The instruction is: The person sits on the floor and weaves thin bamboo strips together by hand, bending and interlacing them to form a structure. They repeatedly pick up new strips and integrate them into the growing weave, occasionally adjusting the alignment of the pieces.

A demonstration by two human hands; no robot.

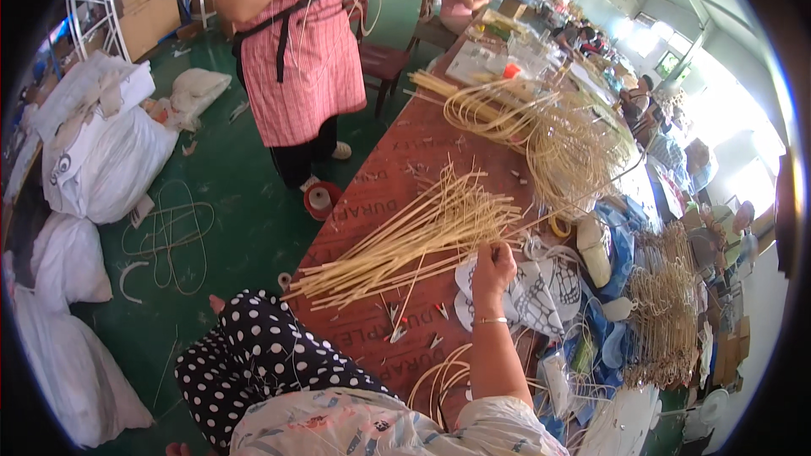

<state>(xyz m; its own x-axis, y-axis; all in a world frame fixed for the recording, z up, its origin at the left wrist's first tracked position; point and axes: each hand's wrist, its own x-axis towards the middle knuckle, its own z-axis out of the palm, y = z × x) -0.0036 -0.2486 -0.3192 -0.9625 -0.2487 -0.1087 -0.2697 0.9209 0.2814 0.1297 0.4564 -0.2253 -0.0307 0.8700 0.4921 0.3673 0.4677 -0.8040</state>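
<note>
My right hand [494, 267], with a thin bangle at its wrist, is raised over the right end of a pile of pale cane sticks [405, 232]. Its fingers are curled closed around something small and dark that I cannot make out. A thin cane strip [583, 203] runs from beside this hand toward the upper right. Close by, black-and-white patterned material [545, 291] lies on the red-brown table [355, 321]. Several small clips [395, 333] with red parts lie nearer to me. My left hand does not show.
Beyond the pile lie coiled cane bundles [574, 148]. Stacked wire-like frames [663, 304] and blue wrapping stand at the right. A person in a pink checked apron [308, 59] stands across the table's left edge, near a red bucket [321, 199]. White sacks [110, 152] line the green floor.
</note>
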